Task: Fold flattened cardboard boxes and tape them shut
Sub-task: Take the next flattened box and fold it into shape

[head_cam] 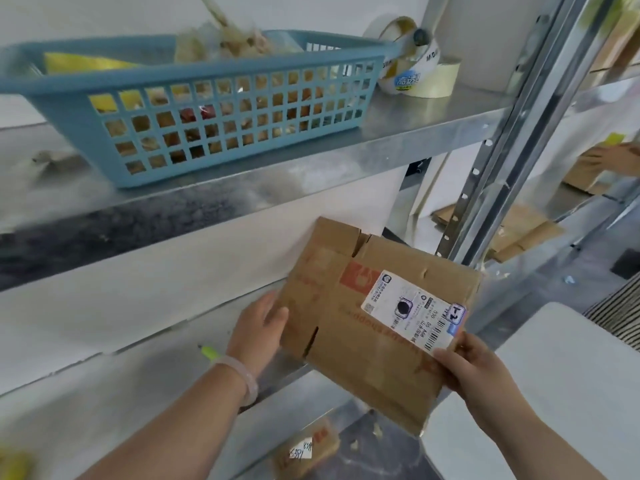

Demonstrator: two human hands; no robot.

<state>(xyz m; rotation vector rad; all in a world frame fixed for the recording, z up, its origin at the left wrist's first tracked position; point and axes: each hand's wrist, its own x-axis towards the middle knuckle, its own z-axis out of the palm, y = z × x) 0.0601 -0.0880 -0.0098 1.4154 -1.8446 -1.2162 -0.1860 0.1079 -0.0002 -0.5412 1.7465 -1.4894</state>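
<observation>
Flattened brown cardboard box (346, 344) hangs tilted in the air before a grey metal shelf rack (311, 161). The print on its white shipping label (412, 310) is too small to read. The right hand (467, 362) pinches the box's lower right edge, thumb on the front, fingers hidden behind. The left hand (261, 323) grips the left edge. Above, a blue plastic lattice basket (207, 69) holds what may be dried goods, beside rolls of clear tape (412, 67). A small labelled carton (308, 448) lies below, blurred.
</observation>
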